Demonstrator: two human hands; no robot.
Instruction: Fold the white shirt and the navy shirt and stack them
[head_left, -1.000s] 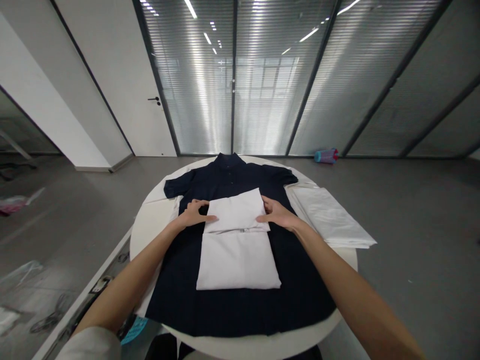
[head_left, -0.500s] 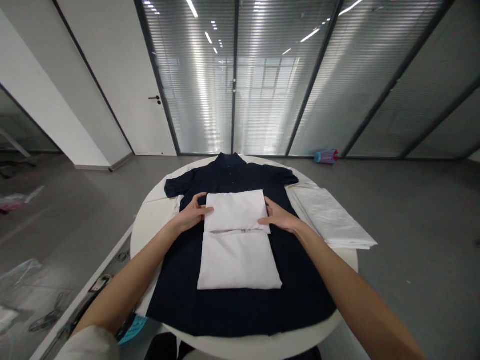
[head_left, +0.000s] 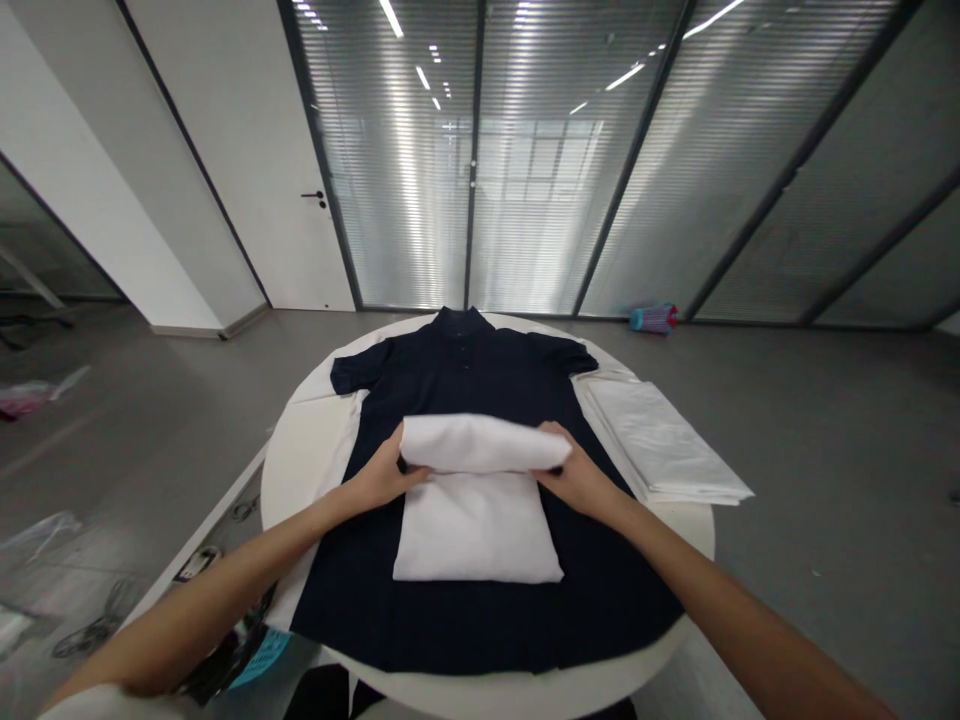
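Observation:
A folded white cloth (head_left: 476, 530) lies on a dark navy short-sleeved shirt (head_left: 465, 630), which is spread flat with its collar at the far side. The cloth's far part is lifted and curled over toward me. My left hand (head_left: 386, 470) grips the left end of that raised part, thumb on the near side. At its right end my right hand (head_left: 574, 468) is closed on the same cloth, with some fingers hidden behind it.
The round white table (head_left: 300, 465) carries more folded white fabric (head_left: 664, 440) at its right edge. A blue basket (head_left: 261, 658) is below on the left. Plastic bags and cables lie on the floor at left; a blue and pink container (head_left: 654, 319) stands by the glass wall.
Both hands have moved toward me a little, lifting and curling the far part of the white cloth, which lay flat before. The near part of the cloth and the navy shirt stay in place.

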